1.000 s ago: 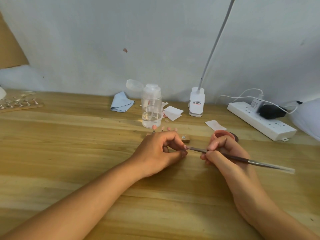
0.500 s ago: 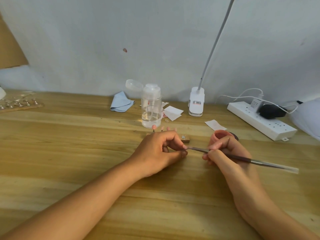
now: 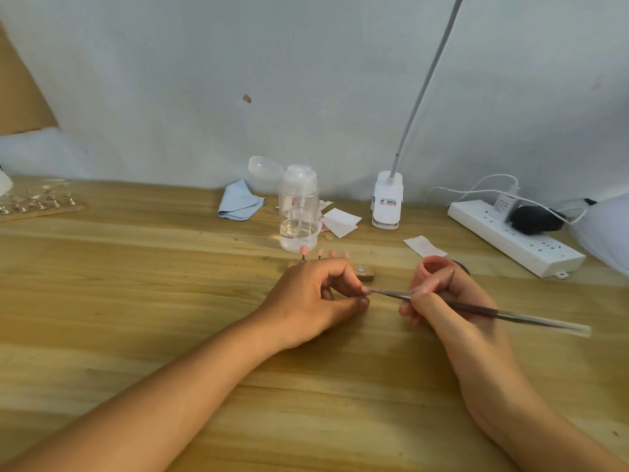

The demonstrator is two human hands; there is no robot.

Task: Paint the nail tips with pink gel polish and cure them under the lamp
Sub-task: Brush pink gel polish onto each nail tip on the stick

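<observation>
My left hand [image 3: 313, 298] rests on the wooden table [image 3: 136, 301] and pinches a small nail tip [image 3: 366, 290] between thumb and forefinger. My right hand [image 3: 452, 304] grips a thin gel brush [image 3: 531, 317] like a pen; the brush's point touches the pinched nail tip. Behind my left hand a small wooden holder [image 3: 366, 273] carries several pink nail tips [image 3: 304, 249] on pins, partly hidden by my knuckles. An open pink gel pot [image 3: 432, 265] sits just behind my right hand. A white curing lamp [image 3: 609, 233] shows at the far right edge.
A clear pump bottle [image 3: 299, 212] stands behind the holder, with a blue cloth [image 3: 238, 201] and paper wipes [image 3: 340, 221] nearby. A clip lamp base [image 3: 387, 199] and a white power strip [image 3: 517, 238] lie at the back right. A board of nail stands [image 3: 37, 202] sits far left.
My right hand and the brush have shifted slightly to the right, the brush end dropping a little. My left hand keeps its pinch in the same place.
</observation>
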